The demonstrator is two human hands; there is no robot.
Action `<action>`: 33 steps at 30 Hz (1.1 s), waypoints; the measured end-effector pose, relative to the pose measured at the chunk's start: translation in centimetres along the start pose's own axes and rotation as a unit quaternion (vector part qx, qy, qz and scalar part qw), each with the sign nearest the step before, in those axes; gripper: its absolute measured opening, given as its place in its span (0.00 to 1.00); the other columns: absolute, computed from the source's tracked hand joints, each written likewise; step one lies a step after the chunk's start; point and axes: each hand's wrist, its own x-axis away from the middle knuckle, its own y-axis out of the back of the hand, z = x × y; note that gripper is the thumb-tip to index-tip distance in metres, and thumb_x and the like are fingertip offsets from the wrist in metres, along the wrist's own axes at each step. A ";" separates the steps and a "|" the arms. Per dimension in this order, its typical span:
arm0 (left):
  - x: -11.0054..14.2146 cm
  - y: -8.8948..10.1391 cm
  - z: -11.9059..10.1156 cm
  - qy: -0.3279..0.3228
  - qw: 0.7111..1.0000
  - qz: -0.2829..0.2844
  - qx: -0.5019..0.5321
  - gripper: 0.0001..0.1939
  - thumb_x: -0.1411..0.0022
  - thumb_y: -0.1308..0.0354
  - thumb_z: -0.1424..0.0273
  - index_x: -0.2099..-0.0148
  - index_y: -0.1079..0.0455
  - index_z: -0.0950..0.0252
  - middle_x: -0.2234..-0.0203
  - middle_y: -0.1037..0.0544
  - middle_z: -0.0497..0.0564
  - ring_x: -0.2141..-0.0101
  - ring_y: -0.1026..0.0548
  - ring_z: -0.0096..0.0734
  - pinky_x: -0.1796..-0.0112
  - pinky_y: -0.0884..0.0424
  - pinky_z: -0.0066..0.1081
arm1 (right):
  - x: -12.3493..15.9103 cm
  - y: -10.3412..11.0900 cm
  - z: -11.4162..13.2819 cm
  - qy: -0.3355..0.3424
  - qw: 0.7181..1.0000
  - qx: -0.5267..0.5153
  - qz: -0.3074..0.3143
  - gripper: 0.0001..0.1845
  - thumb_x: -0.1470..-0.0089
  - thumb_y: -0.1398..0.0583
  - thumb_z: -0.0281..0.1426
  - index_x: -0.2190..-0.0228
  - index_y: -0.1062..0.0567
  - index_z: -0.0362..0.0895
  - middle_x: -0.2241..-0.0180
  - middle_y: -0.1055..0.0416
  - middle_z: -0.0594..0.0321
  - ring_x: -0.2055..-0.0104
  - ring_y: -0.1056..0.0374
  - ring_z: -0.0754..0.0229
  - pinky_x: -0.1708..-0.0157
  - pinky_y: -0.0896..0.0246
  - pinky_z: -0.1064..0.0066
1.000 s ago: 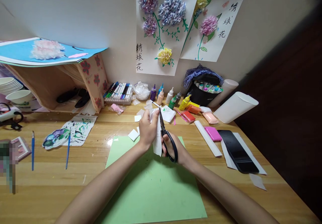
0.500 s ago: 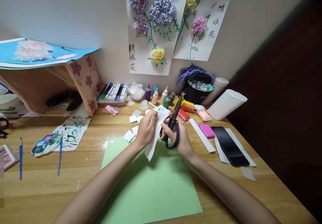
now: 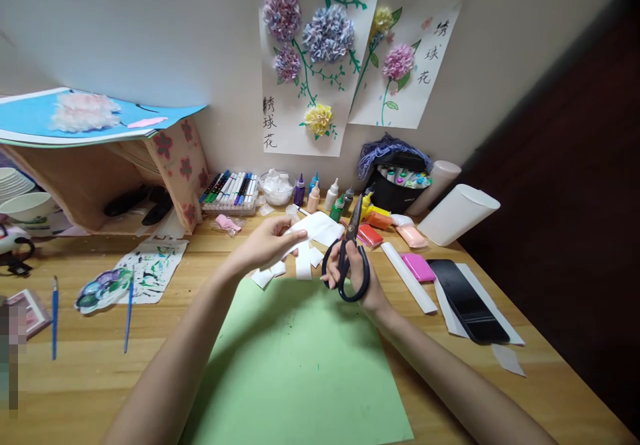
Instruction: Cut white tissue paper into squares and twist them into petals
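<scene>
My left hand (image 3: pixel 273 242) pinches a strip of white paper (image 3: pixel 320 227) between thumb and fingers; one end hangs down below the hand. In my right hand (image 3: pixel 353 272) is a pair of scissors (image 3: pixel 355 222) with black handles, blades pointing up and away from me. The scissors are apart from the paper's lower end. Beneath both hands lies a green sheet (image 3: pixel 305 358) on the wooden table. Small white paper squares (image 3: pixel 263 277) rest just past its far edge, partly hidden by my left hand.
Paint bottles (image 3: pixel 331 195), a bowl of white scraps (image 3: pixel 277 186) and a marker case (image 3: pixel 230 192) line the wall. To the right lie clay packets (image 3: pixel 370 235), a rolled white strip (image 3: pixel 409 277) and a black phone (image 3: pixel 467 302). Paintbrushes (image 3: pixel 129 315) and a painted cardboard box (image 3: pixel 175 165) are left.
My left hand has moved left and turned over, swinging the paper from near upright to lying more level. The scissors have shifted slightly right, away from the paper.
</scene>
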 end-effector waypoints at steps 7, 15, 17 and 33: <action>3.0 5.1 -1.0 -0.014 0.987 -0.026 -0.156 0.16 0.42 0.47 0.58 0.73 0.37 0.66 0.82 0.37 0.45 0.81 0.42 0.20 0.81 0.48 0.22 | 2.6 -1.9 -0.6 -0.107 0.944 0.130 0.283 0.37 0.53 0.62 0.63 0.69 0.38 0.43 0.81 0.40 0.68 0.79 0.39 0.64 0.74 0.41 0.70; 4.5 6.3 0.0 0.041 0.985 0.055 -0.156 0.18 0.40 0.50 0.55 0.72 0.41 0.65 0.82 0.39 0.43 0.81 0.42 0.20 0.80 0.47 0.22 | 1.4 -4.2 -2.2 -0.115 0.936 0.167 0.289 0.37 0.49 0.65 0.61 0.67 0.37 0.43 0.79 0.39 0.67 0.78 0.37 0.63 0.74 0.42 0.70; 4.5 6.5 0.2 0.051 0.984 0.062 -0.159 0.18 0.41 0.49 0.55 0.73 0.42 0.65 0.82 0.39 0.43 0.80 0.41 0.20 0.79 0.46 0.22 | 1.1 -4.5 -2.7 -0.121 0.940 0.154 0.281 0.37 0.50 0.65 0.61 0.67 0.38 0.43 0.80 0.39 0.68 0.78 0.37 0.64 0.74 0.42 0.70; 3.4 6.8 1.8 0.061 0.983 0.065 -0.160 0.18 0.41 0.49 0.55 0.70 0.38 0.66 0.80 0.37 0.43 0.80 0.36 0.20 0.77 0.43 0.24 | 0.9 -4.8 -2.9 -0.129 0.945 0.160 0.253 0.35 0.50 0.63 0.62 0.71 0.40 0.44 0.83 0.44 0.71 0.82 0.41 0.66 0.79 0.44 0.73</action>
